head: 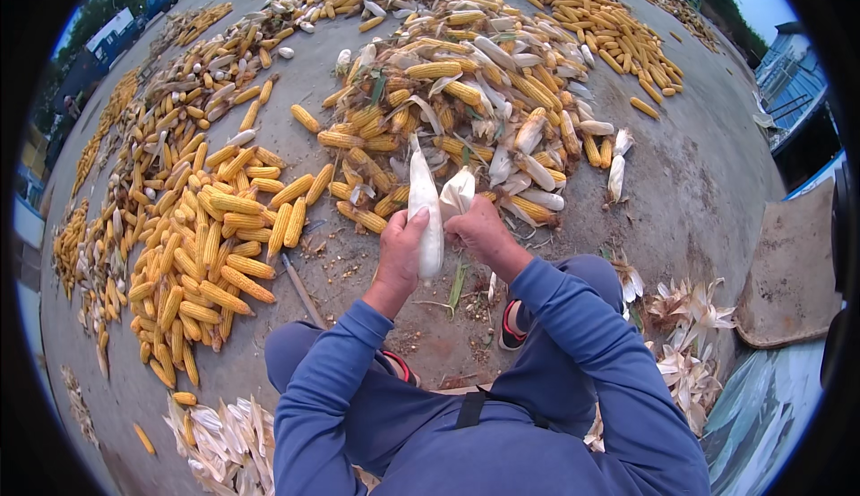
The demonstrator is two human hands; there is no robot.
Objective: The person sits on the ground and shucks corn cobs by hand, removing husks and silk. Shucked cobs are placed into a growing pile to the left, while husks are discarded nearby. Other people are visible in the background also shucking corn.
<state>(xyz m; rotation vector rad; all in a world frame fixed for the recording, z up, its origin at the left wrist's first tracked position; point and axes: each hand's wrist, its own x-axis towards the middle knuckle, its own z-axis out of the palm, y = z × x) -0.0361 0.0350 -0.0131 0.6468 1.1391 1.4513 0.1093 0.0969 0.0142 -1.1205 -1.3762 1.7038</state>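
A corn ear still wrapped in pale husk point(424, 227) stands nearly upright in my left hand point(401, 251), tip pointing away from me. My right hand point(485, 230) pinches a strip of dry husk point(459, 188) just right of the ear; whether the strip is still joined to it cannot be made out. Just beyond both hands rises a heap of mixed ears point(470, 93), some bare yellow, some partly in husk. To the left lies a pile of bare yellow corn ears point(215, 247).
A stick-like handle point(302, 291) lies by my left knee. Dry husks gather at lower left point(228, 442) and right point(685, 341). A worn brown board point(786, 267) stands at right. More corn point(605, 25) spreads across the concrete point(699, 160); vehicles stand far off.
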